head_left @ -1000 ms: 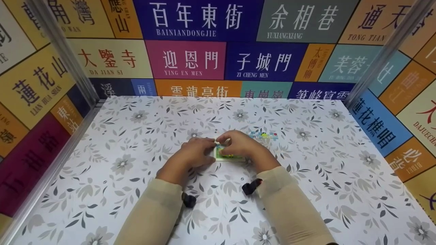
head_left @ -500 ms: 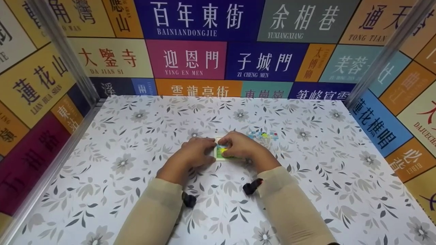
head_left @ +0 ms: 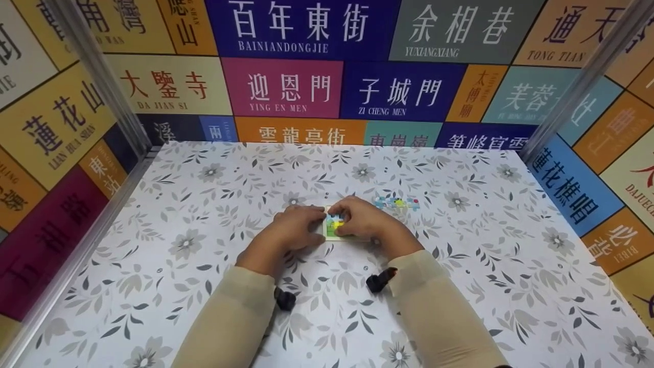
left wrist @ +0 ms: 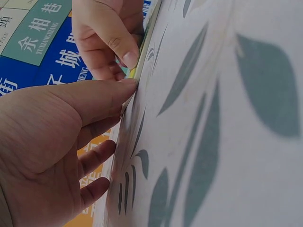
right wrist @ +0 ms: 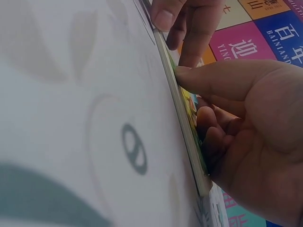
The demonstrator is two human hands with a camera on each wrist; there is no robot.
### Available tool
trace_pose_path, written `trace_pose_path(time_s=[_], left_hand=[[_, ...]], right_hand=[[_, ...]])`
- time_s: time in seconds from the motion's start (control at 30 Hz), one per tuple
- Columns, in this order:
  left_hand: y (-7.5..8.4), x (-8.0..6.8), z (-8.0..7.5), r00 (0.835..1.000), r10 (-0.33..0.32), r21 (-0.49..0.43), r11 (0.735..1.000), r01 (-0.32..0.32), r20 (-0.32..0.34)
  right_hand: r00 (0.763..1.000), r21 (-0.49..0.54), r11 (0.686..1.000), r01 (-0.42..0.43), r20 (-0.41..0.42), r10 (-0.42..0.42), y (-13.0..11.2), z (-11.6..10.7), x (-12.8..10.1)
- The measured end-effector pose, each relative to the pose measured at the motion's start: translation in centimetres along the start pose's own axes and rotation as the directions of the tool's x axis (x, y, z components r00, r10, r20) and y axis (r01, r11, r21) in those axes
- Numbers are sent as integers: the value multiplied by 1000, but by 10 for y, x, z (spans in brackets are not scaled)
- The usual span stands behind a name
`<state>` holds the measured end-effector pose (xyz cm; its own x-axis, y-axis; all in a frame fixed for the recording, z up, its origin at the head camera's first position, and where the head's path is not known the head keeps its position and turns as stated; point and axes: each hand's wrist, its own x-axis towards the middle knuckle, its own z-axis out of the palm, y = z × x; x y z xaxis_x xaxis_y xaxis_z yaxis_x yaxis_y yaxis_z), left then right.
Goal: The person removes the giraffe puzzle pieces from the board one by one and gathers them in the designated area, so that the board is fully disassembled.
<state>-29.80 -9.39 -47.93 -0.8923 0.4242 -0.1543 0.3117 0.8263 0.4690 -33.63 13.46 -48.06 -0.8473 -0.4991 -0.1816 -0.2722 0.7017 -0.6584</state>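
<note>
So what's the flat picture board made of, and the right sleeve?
The board looks like wood or thick cardboard, fairly dull: its side edge is pale and plain. Hard to tell which. The right sleeve looks like soft cloth with a matte finish, because it wrinkles.

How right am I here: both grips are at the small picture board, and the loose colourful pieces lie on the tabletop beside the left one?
One thing is off: the loose colourful pieces lie beside the right grip, not the left grip, as the head view shows. The rest stands: both are at the small picture board, and the pieces are on the tabletop.
</note>
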Motion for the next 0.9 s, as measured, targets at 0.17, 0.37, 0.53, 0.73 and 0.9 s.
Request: trace_pose_path(time_s=[0.17, 0.37, 0.53, 0.73, 0.9], left_hand=[[-1, 1, 1, 1000, 8, 9, 1000, -8, -4], [-1, 1, 1, 1000, 9, 16, 1000, -9, -5], [0, 0, 1, 1000, -2, 26, 1000, 2, 0], [1, 0, 1, 1000, -19, 33, 999, 18, 10], [2, 0, 0, 1000, -25, 31, 999, 24, 15]], right_hand=[[1000, 16, 1000, -13, -19, 13, 0, 0, 1], [999, 17, 999, -29, -38, 30, -3, 2, 1], [999, -7, 1000, -14, -44, 14, -3, 2, 1], [998, -33, 999, 7, -55, -8, -2, 2, 4], [998, -27, 1000, -3, -58, 2, -2, 2, 5]])
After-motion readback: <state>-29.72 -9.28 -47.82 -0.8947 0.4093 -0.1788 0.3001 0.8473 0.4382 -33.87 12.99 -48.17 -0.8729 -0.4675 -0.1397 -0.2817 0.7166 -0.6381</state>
